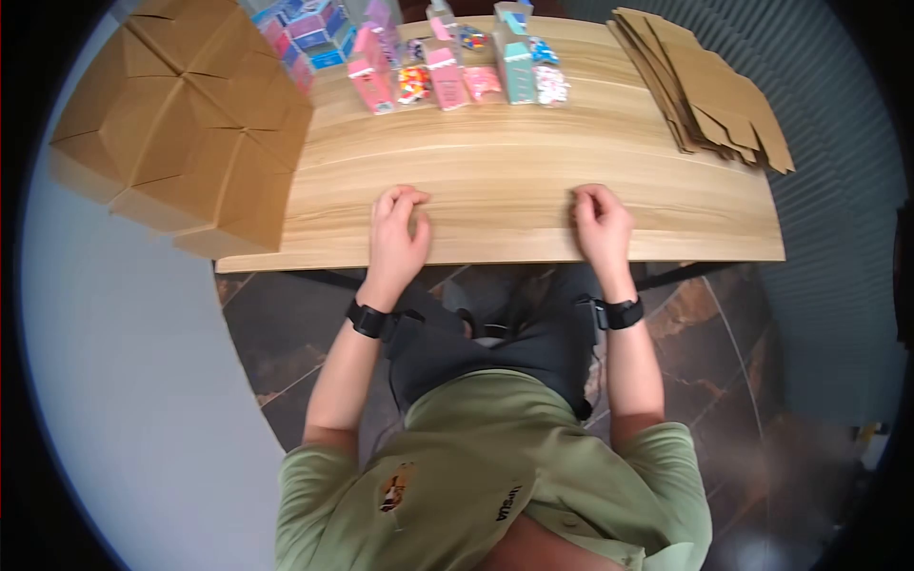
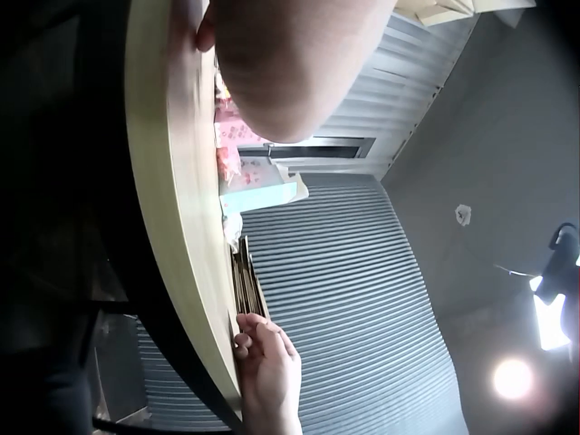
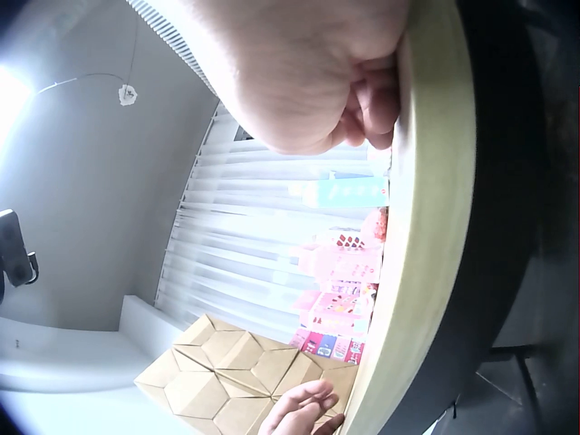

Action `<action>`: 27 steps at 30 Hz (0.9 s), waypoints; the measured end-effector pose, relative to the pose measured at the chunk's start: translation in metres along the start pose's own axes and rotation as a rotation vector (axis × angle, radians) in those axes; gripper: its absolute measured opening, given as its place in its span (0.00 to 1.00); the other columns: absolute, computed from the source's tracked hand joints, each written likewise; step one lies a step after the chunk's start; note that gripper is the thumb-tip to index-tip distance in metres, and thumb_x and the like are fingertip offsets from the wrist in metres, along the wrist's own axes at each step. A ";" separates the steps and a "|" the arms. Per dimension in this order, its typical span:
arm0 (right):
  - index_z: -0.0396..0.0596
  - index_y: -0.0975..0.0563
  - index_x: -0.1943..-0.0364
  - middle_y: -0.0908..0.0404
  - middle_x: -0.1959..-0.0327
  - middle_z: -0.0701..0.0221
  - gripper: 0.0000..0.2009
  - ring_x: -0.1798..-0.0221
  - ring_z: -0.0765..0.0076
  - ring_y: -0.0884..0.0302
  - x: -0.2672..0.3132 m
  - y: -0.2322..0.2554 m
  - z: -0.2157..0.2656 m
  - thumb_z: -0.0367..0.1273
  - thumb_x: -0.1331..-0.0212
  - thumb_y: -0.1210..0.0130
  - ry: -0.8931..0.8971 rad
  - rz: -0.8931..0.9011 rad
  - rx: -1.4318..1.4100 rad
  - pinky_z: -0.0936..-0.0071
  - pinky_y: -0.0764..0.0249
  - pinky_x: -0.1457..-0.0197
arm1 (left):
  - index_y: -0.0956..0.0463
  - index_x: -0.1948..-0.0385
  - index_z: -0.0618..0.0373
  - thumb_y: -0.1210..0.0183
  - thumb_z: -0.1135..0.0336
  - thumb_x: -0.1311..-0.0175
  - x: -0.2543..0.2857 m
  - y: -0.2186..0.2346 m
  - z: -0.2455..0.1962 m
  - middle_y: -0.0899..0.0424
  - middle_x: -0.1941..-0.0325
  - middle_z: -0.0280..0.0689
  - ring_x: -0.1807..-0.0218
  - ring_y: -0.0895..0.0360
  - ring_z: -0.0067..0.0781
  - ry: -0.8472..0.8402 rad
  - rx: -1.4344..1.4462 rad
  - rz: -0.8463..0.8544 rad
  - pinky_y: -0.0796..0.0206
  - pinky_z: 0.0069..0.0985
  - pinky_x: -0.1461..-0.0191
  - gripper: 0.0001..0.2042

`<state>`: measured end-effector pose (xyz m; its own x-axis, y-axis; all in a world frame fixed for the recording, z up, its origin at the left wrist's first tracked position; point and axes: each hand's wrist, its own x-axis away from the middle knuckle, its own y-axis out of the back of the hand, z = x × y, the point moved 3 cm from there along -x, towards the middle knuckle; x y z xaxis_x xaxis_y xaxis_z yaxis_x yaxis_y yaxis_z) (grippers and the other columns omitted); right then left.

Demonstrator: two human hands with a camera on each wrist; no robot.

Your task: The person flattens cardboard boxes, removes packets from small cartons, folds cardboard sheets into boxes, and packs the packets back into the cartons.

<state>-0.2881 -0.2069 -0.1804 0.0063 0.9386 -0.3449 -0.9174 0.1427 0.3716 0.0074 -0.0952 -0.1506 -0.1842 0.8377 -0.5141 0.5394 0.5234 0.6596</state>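
Observation:
My left hand (image 1: pixel 398 233) rests on the wooden table (image 1: pixel 495 171) near its front edge, fingers loosely bent and holding nothing. To its right, my right hand (image 1: pixel 603 226) lies on the same surface, loosely curled and empty. The hands are apart and touch no object except the tabletop. In the left wrist view my left hand (image 2: pixel 299 68) fills the top, with my right hand (image 2: pixel 270 372) low down. The right wrist view has my right hand (image 3: pixel 308 72) large at the top and my left hand (image 3: pixel 304 412) at the bottom.
Small pink boxes (image 1: pixel 446 78), a teal box (image 1: pixel 517 74) and clear bags of colourful pieces (image 1: pixel 550 86) stand along the back. Brown cardboard boxes (image 1: pixel 181 124) are at left, beside blue-purple boxes (image 1: pixel 319 33). Flat cardboard pieces (image 1: pixel 709 90) lie stacked at back right.

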 end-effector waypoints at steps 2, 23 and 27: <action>0.43 0.17 0.63 0.19 0.74 0.63 0.05 0.73 0.68 0.23 0.001 -0.001 -0.001 0.29 0.37 0.42 -0.036 0.008 -0.007 0.72 0.26 0.66 | 0.21 0.55 0.54 0.42 0.74 0.42 -0.001 -0.012 -0.007 0.23 0.47 0.43 0.41 0.28 0.48 -0.016 -0.148 -0.002 0.35 0.40 0.39 0.13; 0.58 0.30 0.33 0.40 0.26 0.45 0.30 0.30 0.34 0.36 -0.208 -0.085 -0.033 0.33 0.45 0.46 0.496 0.456 0.586 0.48 0.39 0.27 | 0.19 0.56 0.49 0.41 0.70 0.46 -0.002 -0.014 -0.008 0.22 0.48 0.36 0.42 0.27 0.42 -0.005 -0.247 -0.037 0.35 0.41 0.40 0.14; 0.57 0.28 0.34 0.37 0.29 0.44 0.28 0.38 0.36 0.26 -0.178 -0.062 -0.028 0.32 0.44 0.47 0.520 0.436 0.553 0.49 0.31 0.33 | 0.20 0.55 0.52 0.41 0.70 0.45 -0.001 -0.015 -0.007 0.21 0.47 0.37 0.43 0.26 0.44 -0.015 -0.225 -0.044 0.34 0.41 0.40 0.14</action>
<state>-0.2437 -0.3916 -0.1660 -0.6062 0.7022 -0.3734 -0.4699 0.0626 0.8805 -0.0065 -0.1023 -0.1561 -0.1905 0.8119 -0.5519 0.3344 0.5822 0.7411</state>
